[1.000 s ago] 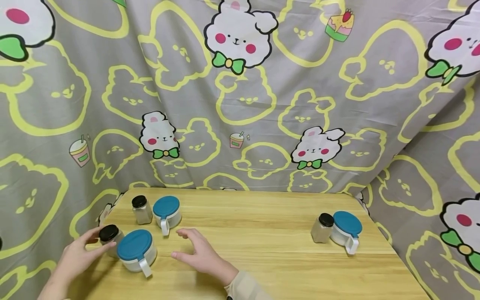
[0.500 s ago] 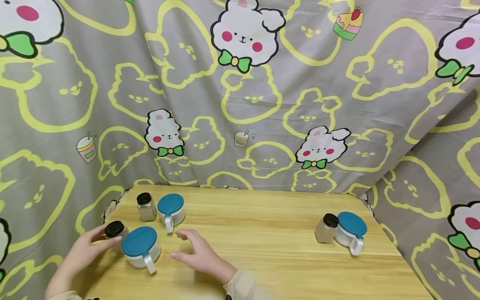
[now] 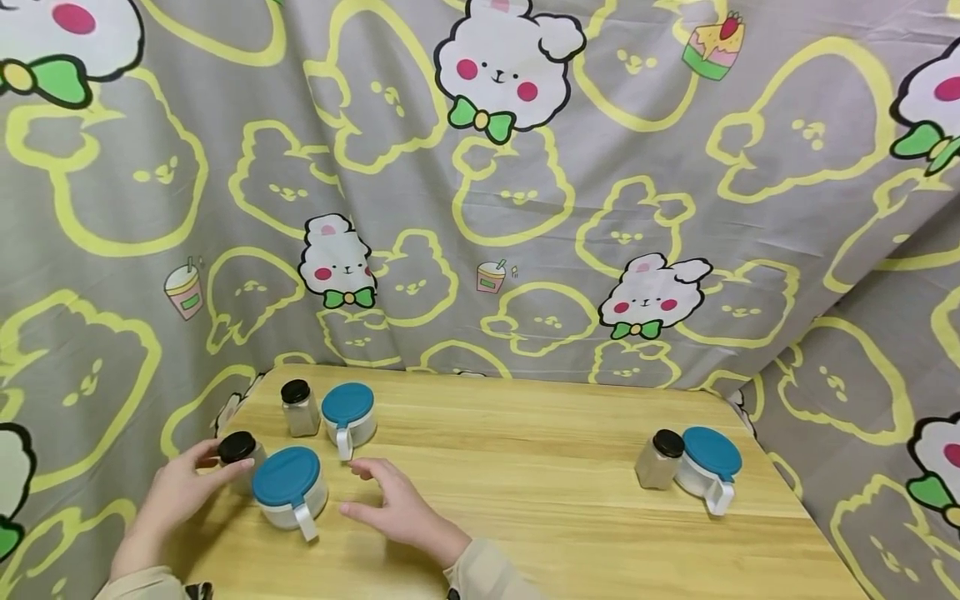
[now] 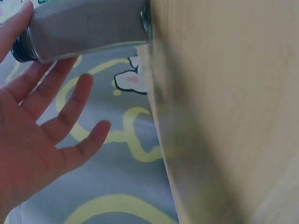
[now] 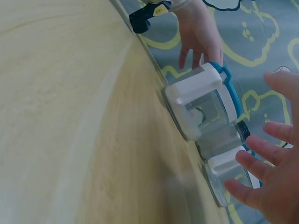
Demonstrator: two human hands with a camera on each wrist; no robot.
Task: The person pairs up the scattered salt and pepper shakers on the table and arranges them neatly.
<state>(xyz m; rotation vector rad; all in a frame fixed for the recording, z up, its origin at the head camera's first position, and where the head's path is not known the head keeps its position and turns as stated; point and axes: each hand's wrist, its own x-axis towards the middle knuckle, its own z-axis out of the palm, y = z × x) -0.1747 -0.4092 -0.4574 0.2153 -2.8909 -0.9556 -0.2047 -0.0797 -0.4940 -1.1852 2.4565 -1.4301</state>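
Observation:
My left hand (image 3: 180, 490) has its thumb and fingertips around the top of a black-lidded spice jar (image 3: 238, 450) at the table's left. In the left wrist view this jar (image 4: 88, 25) stands with its base on the tabletop; the ring and little fingers (image 4: 88, 140) are spread off it. Just right of it stands a clear seasoning pot (image 3: 288, 483) with a blue lid and white handle. My right hand (image 3: 397, 504) is held to the right of that pot, fingers apart and touching nothing. The right wrist view shows the right hand (image 5: 273, 172) near the pots.
Behind the front pair stand another black-lidded jar (image 3: 300, 408) and blue-lidded pot (image 3: 349, 412). A similar jar (image 3: 660, 460) and pot (image 3: 711, 462) stand close together at the right of the wooden table (image 3: 525, 467). A patterned curtain (image 3: 420, 183) hangs behind and at both sides.
The head view has shifted slightly, so the table things appear a little further right. Both hands keep nearly the same pose, and the jars and pots keep their arrangement.

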